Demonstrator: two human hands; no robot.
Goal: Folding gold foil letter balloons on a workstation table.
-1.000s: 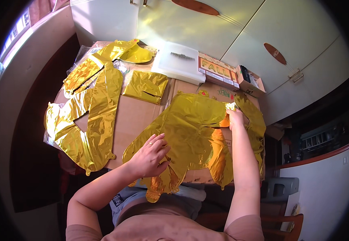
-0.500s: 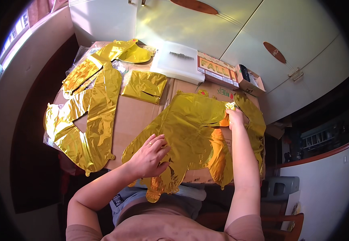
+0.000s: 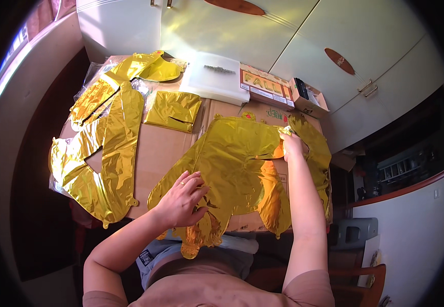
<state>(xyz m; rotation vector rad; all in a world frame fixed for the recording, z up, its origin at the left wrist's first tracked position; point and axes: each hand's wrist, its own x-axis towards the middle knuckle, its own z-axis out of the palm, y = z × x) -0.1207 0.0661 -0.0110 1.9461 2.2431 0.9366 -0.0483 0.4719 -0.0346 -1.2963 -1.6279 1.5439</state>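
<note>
A large gold foil balloon (image 3: 227, 158), flat and uninflated, lies in front of me and hangs over the near table edge. At its far right part, my right hand (image 3: 294, 146) pinches a fold of the foil. Orange reflections show on the raised folds beside my right forearm. My left hand (image 3: 183, 198) rests over the balloon's near left part, its fingers bent and somewhat apart, gripping nothing that I can see. To the left lies another flat gold foil balloon (image 3: 122, 138) with an opening in its shape.
Cardboard (image 3: 153, 166) covers the table. Behind lie a folded gold foil piece (image 3: 173, 110), another foil balloon (image 3: 135, 69) and a white plastic box (image 3: 214, 77). A printed carton (image 3: 266, 88) and a small open box (image 3: 309, 100) stand against pale cabinets. A grey stool (image 3: 355, 234) is at right.
The whole scene has shifted slightly left in the view. My right hand keeps its pinch on the foil, and my left hand stays over the near left part.
</note>
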